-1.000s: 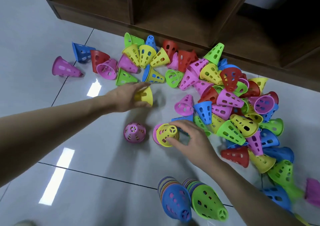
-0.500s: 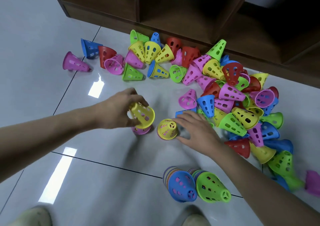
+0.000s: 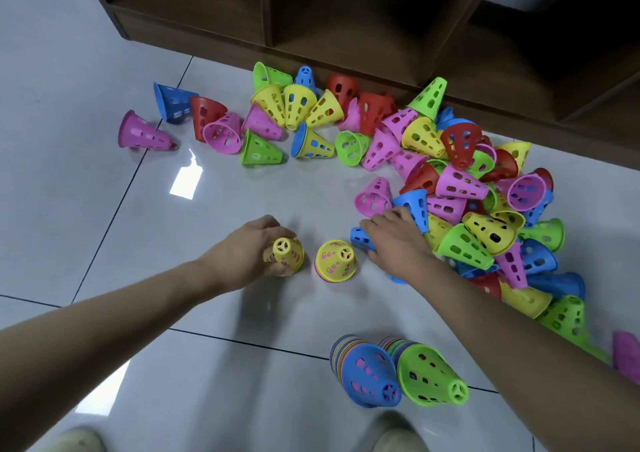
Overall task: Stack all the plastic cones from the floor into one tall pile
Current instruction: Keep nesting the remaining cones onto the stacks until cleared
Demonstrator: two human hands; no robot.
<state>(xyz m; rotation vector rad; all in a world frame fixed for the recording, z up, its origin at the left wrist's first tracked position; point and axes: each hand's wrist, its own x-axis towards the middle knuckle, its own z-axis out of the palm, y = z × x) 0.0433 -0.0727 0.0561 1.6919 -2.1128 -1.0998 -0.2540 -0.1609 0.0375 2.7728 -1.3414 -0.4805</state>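
Head view: left hand (image 3: 242,254) grips a yellow cone (image 3: 284,254) seated over a pink one, nesting them, while right hand (image 3: 398,240) closes on a blue cone (image 3: 360,237) at the loose cones' (image 3: 460,188) edge, two stacked piles (image 3: 398,372) nearby

Bare floor (image 3: 86,191) lies open to my left and between my arms, so I could pass there freely. To my right, the heap of cones (image 3: 467,191) crowds the tiles right up to the wooden shelf unit (image 3: 346,18). Near me, two finished stacks (image 3: 398,372) stand under my right forearm. A loose row of cones (image 3: 263,129) blocks the far side.
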